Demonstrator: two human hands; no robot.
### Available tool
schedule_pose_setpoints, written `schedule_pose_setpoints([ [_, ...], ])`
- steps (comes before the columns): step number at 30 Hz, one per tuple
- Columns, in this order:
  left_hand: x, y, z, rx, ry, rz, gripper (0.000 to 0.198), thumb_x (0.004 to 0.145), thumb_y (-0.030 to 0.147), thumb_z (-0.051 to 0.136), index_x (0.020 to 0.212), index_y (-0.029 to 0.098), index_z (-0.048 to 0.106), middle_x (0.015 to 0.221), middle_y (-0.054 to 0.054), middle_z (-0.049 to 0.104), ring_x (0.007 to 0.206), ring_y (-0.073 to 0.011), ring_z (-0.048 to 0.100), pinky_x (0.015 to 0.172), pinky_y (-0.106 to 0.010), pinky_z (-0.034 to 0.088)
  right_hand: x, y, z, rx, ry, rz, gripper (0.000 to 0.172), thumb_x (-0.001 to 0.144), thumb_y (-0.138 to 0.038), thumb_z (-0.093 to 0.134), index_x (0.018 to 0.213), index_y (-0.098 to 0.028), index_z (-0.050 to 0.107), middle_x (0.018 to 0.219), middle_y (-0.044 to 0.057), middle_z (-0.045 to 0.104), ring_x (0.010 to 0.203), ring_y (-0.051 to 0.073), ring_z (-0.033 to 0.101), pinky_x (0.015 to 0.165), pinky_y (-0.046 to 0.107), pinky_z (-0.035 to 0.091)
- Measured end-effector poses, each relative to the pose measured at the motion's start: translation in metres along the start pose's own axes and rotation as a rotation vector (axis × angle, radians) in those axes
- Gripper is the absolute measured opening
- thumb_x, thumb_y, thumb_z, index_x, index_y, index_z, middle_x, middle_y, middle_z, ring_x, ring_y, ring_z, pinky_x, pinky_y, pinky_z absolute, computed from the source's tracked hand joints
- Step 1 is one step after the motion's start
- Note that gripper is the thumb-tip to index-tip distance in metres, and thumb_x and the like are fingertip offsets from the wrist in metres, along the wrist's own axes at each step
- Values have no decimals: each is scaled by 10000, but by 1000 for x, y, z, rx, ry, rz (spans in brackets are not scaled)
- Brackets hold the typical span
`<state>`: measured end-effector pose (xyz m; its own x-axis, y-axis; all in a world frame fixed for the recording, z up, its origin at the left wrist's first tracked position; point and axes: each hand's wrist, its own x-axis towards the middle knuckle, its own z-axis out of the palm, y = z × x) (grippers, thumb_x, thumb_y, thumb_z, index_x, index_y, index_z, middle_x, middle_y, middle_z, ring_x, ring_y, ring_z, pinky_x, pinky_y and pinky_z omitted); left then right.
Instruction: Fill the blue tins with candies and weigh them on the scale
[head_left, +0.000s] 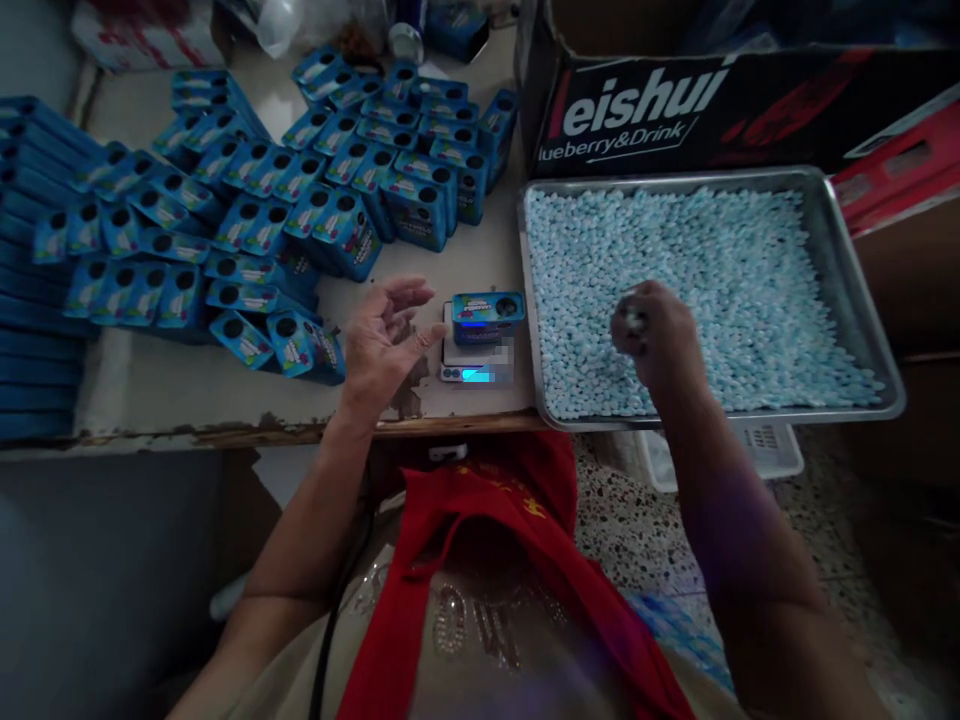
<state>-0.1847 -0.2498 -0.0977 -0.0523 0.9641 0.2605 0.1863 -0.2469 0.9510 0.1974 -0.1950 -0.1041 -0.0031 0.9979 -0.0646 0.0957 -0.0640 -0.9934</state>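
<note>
Above the metal tray (716, 418), my right hand (656, 335) is closed around some small pale-blue candies (634, 322). Many more loose candies (720, 270) of the same kind fill the tray. My left hand (386, 340) hovers over the table, fingers apart and holding nothing, just left of a small digital scale (454, 362). On the scale stands a blue printed box (484, 318) with a round hole in its top; no finger touches it. The scale's display (475, 376) is lit, but its reading is blurred out.
Several similar blue boxes (345, 225) stand packed together on the table (262, 412) at left, beside stacked ones (37, 330). A black carton (675, 120) stands behind the tray. Below the tray is a white plastic basket (780, 455).
</note>
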Motion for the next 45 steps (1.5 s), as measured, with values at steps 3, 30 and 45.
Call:
schedule_pose_setpoints([
  [3, -4, 10, -4, 59, 41, -10, 602, 908, 515, 992, 1392, 285, 717, 1345, -100, 815, 1324, -287, 786, 1144, -450, 662, 11, -8, -5, 270, -27, 64, 383, 854, -685, 780, 829, -338, 620, 702, 4, 531, 587, 211, 456, 516, 371, 383],
  [30, 2, 14, 30, 213, -35, 30, 727, 828, 199, 1043, 1468, 281, 708, 1415, -83, 800, 1333, -288, 774, 1216, -447, 617, 4, -23, 44, 233, -48, 38, 310, 904, -578, 925, 954, -320, 761, 751, -27, 668, 535, 135, 508, 458, 288, 448],
  [45, 27, -5, 56, 166, -170, 56, 493, 883, 197, 977, 1311, 274, 744, 1120, -13, 828, 997, -226, 788, 926, -330, 652, -7, -29, 45, -512, 165, -292, 463, 960, -646, 845, 1288, -321, 803, 1413, 144, 718, 1310, 375, 696, 1100, 605, 610],
])
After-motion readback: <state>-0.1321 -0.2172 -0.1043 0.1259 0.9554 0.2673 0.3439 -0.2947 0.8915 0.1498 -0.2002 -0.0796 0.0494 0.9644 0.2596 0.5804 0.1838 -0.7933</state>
